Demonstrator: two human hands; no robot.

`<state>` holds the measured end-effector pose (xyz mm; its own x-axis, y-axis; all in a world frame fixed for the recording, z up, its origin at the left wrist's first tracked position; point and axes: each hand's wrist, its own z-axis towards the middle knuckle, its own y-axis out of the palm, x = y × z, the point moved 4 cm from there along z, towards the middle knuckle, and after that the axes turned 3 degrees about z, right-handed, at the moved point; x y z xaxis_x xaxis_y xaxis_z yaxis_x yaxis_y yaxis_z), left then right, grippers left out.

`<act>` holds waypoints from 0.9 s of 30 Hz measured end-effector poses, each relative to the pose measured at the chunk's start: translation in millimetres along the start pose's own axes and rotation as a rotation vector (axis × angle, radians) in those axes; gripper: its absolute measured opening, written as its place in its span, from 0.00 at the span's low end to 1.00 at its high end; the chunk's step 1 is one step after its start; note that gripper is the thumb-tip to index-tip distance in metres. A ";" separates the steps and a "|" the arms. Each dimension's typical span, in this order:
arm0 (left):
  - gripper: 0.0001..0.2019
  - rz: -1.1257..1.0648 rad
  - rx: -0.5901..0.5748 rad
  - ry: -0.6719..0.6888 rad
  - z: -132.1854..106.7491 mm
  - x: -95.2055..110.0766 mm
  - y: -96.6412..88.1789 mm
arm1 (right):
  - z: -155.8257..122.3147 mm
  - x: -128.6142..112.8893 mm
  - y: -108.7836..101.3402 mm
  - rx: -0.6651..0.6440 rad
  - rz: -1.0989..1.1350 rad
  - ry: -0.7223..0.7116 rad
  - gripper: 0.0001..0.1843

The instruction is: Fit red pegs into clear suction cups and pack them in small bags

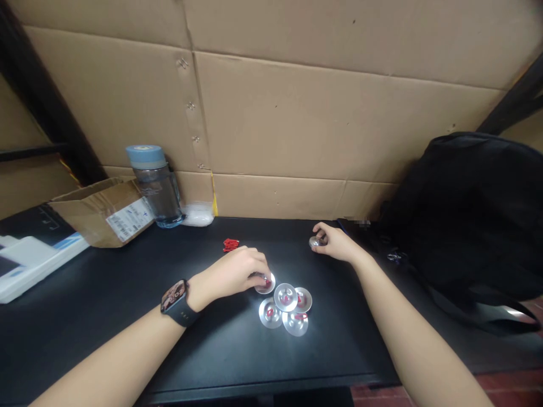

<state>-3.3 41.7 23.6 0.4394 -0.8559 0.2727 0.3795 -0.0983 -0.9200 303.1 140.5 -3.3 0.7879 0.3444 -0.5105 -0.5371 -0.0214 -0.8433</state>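
Observation:
My left hand, with a black watch on the wrist, has its fingers pinched together inside a shallow shiny metal dish. A small red piece shows at those fingertips. Farther back on the right, my right hand grips a small round metal dish by its edge; whether it is a single one or a stack I cannot tell. Several like dishes lie clustered in the middle, one metal dish overlapping others, with red bits in them. Behind my left hand is a pile of red pieces.
A black table carries everything. At the back left stand an opened cardboard box, a blue-lidded water bottle and a clear plastic bag. A white object lies far left. A black backpack fills the right. Cardboard panels form the back.

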 end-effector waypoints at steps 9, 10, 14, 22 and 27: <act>0.03 -0.097 0.136 -0.182 -0.1 -1.4 -11.3 | -9.6 -51.9 -0.9 0.085 0.023 -0.286 0.23; 0.03 -0.150 0.168 -0.206 -0.3 -1.9 -14.1 | -13.1 -67.1 2.5 0.062 0.071 -0.336 0.22; 0.03 -0.339 0.343 -0.334 -0.9 -7.5 -20.8 | -29.1 -124.4 22.1 0.013 0.254 -0.443 0.26; 0.11 -0.506 0.638 -0.420 0.4 -6.9 -14.7 | -39.1 -158.8 59.1 0.078 0.634 -0.334 0.33; 0.09 -0.436 0.647 -0.410 -0.6 -1.6 -16.8 | -39.9 -156.2 55.4 0.130 0.721 -0.286 0.26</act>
<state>-10.8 44.5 38.5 0.3584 -0.5474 0.7562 0.9136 0.0393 -0.4046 162.3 48.0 23.0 0.1326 0.5163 -0.8461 -0.9312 -0.2276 -0.2848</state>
